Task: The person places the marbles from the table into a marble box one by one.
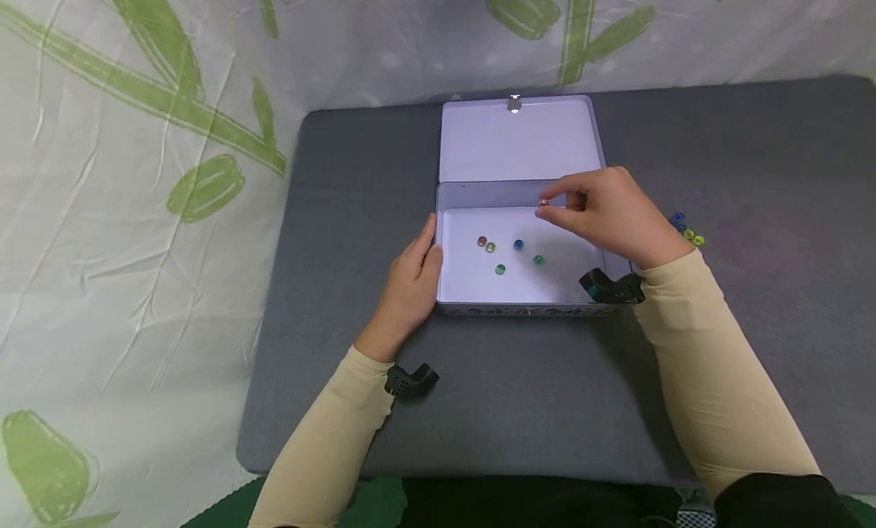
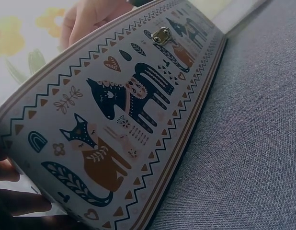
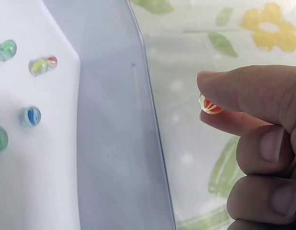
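Note:
A white metal box (image 1: 472, 286) with its hinged lid (image 1: 516, 140) raised stands on the table. My right hand (image 1: 605, 208) is above the back right of the box. Its thumb and index finger pinch a clear marble with orange-red stripes (image 3: 212, 104). My left hand (image 1: 409, 284) rests along the box's left side, fingers extended; in the left wrist view its fingers (image 2: 23, 201) touch the box's end. Several marbles lie on the box floor, among them a blue marble (image 1: 518, 245), a green marble (image 1: 538, 259) and a reddish marble (image 1: 482, 241).
Blue marbles (image 1: 677, 217) and yellow-green marbles (image 1: 698, 240) lie together on the grey table (image 1: 506, 406), right of the box and partly behind my right wrist. A printed curtain (image 1: 383, 41) hangs behind the table and along its left. The box front has a small clasp (image 2: 161, 36).

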Demonstrator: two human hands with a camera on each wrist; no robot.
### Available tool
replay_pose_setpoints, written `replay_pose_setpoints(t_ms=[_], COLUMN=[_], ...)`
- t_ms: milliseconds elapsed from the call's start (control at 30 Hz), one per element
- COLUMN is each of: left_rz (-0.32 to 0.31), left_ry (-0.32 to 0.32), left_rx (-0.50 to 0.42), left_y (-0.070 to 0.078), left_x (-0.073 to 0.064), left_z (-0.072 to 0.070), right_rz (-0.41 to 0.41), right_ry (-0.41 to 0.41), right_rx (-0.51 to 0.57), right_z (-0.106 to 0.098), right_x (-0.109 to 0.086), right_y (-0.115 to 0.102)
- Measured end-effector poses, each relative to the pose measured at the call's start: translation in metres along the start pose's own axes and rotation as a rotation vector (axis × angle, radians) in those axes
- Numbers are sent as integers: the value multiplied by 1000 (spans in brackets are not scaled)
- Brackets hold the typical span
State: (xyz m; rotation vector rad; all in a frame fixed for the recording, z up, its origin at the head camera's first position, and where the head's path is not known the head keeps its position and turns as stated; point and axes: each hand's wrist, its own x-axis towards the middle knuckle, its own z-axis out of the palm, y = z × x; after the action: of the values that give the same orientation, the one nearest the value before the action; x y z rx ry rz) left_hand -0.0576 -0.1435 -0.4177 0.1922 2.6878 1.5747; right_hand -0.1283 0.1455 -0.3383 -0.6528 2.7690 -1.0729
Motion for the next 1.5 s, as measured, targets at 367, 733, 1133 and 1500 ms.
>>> replay_pose_setpoints(t_ms=[367, 733, 1133, 1500], left_rz=[-8, -3, -9, -2], left_ry=[-12, 4, 7, 1], left_rx=[1, -8, -9, -3], left_y=[2, 1, 0, 2], left_x=[-1, -1, -1, -1], left_z=[3, 2, 0, -1], right_rz=[15, 29, -34, 13], right_ry=[-73, -230, -374, -464], right_rx=[44, 66, -20, -75], right_z=[13, 25, 42, 50], right_x=[14, 26, 35, 34], right_y=[2, 12, 19, 19])
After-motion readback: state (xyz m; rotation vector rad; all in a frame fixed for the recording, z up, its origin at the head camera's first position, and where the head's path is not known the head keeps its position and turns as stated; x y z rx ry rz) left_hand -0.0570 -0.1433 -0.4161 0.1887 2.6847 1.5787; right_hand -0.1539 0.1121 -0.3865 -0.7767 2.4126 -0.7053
